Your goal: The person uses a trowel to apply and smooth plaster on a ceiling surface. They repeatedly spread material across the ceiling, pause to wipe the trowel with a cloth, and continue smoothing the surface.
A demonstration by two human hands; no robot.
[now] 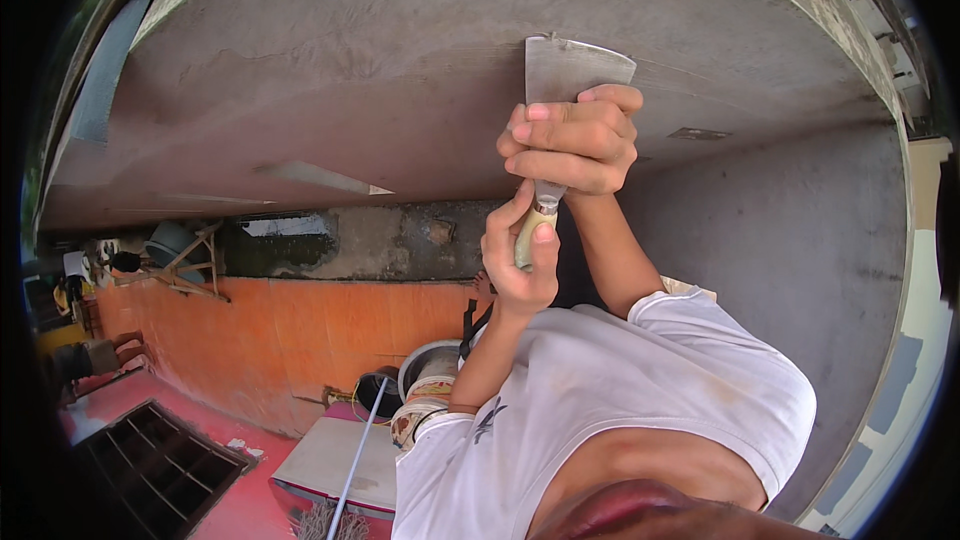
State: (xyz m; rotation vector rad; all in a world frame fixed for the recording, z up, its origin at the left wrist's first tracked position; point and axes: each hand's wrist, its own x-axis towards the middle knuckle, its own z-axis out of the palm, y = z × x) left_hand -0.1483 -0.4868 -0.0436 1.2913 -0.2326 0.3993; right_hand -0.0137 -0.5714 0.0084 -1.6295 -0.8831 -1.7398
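Observation:
Both of my hands are raised on a putty knife with a broad metal blade and a pale handle. My left hand is closed round the handle, with the thumb along it. Higher up, my right hand wraps its fingers across the lower part of the blade. The blade's wide edge lies at a grey plastered wall, and a little grey material sits on that edge. Whether the edge presses on the plaster I cannot tell.
A second grey wall meets the first at the right. Below lie a wet strip of ground and an orange floor. Buckets, a mop and a pale-topped box stand at the lower left. Farther off is a wooden stand.

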